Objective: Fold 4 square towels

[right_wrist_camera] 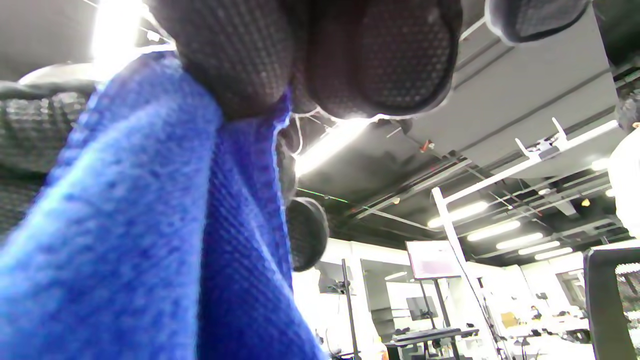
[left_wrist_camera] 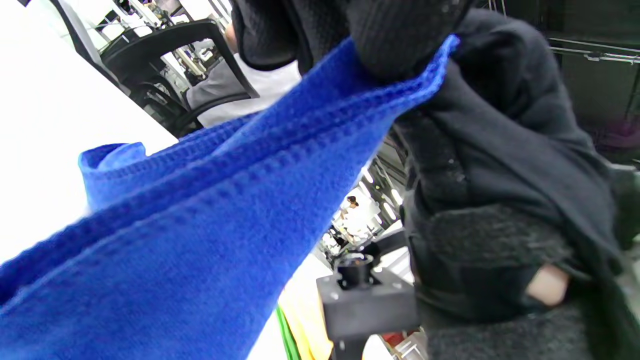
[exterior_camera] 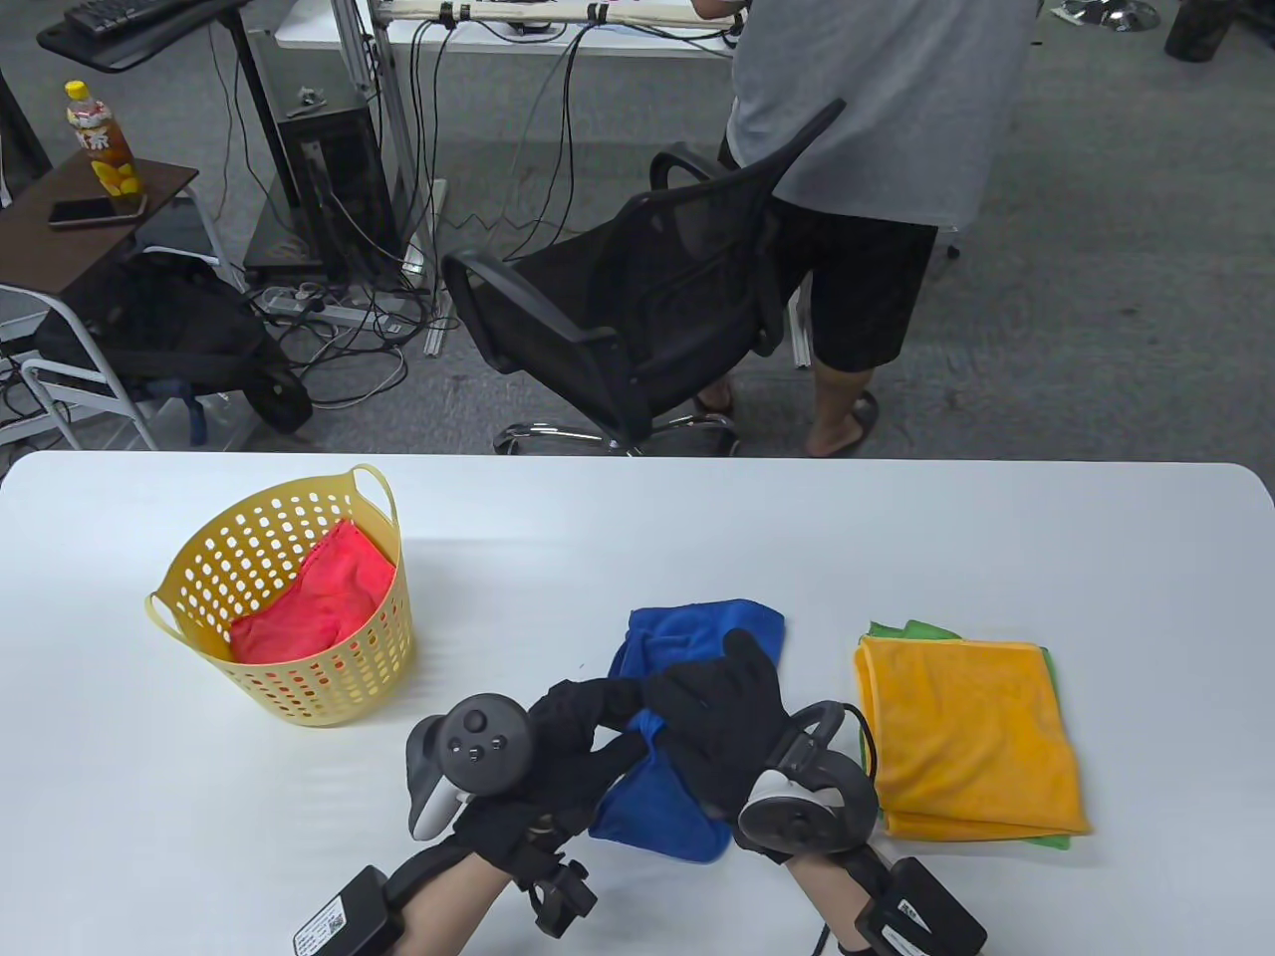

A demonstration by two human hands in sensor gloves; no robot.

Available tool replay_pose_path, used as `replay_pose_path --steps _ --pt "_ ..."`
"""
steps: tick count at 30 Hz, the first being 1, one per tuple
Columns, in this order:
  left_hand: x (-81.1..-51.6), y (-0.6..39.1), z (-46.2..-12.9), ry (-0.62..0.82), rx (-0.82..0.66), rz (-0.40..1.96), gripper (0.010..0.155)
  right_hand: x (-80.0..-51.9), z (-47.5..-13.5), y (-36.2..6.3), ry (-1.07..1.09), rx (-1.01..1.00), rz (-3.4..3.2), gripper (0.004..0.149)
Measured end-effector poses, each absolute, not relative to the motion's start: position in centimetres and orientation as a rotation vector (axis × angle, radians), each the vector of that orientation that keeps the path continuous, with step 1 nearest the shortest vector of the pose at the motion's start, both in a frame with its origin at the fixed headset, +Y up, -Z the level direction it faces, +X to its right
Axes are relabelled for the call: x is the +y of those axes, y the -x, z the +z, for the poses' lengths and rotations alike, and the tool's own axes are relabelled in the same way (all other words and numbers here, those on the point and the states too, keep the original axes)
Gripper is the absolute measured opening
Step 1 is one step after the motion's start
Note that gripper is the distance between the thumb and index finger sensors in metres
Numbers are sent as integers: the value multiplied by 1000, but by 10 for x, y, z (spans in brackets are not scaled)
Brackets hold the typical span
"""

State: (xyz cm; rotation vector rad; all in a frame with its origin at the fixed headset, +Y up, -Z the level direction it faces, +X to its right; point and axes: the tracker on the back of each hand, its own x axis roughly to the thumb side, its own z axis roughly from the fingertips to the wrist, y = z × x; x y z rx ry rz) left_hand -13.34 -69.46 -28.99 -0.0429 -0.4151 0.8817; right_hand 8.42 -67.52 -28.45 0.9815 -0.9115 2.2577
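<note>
At the near edge of the white bench (exterior_camera: pixel 618 518), both gloved hands meet over a blue towel (exterior_camera: pixel 657 797), which lies crumpled between them near the front middle of the surface. The left hand (exterior_camera: pixel 568 732) reaches in from the left with its fingers curled onto the towel's middle fold; the left wrist view shows a fingertip (left_wrist_camera: pixel 395 45) clamped on the blue cloth's edge, the fabric stretching away below it. The right hand (exterior_camera: pixel 727 727) lies over the same bunched spot from the right, and the right wrist view shows its fingertips (right_wrist_camera: pixel 240 65) pinching a gathered ridge of the blue cloth. So each hand is closed on the blue towel, gripping it at the middle where the cloth is drawn up off the surface. Just right of the hands sits a folded orange towel (exterior_camera: pixel 966 737), laid on top of a green towel (exterior_camera: pixel 911 629) whose edges peek out at the far and near corners. Farther back on the left stands a yellow perforated basket (exterior_camera: pixel 299 687) with a red towel (exterior_camera: pixel 319 602) slumped inside it. Beyond the bench is a black office chair (exterior_camera: pixel 637 309), and a person (exterior_camera: pixel 877 149) in a grey shirt and dark shorts stands behind it.
</note>
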Motion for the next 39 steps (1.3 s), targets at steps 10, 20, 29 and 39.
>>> replay_pose_path --steps 10,20,29,39 --pt "-695 136 -290 39 -422 883 45 -675 -284 -85 -987 -890 2283 33" --pt "-664 173 -295 -133 -303 854 40 -640 -297 -136 -638 -904 2218 36" --pt "-611 291 -291 -424 -32 921 41 -577 -275 -243 -393 -870 2011 33" --pt "-524 329 -235 -500 -130 907 42 -531 -242 -254 -704 -652 1651 37"
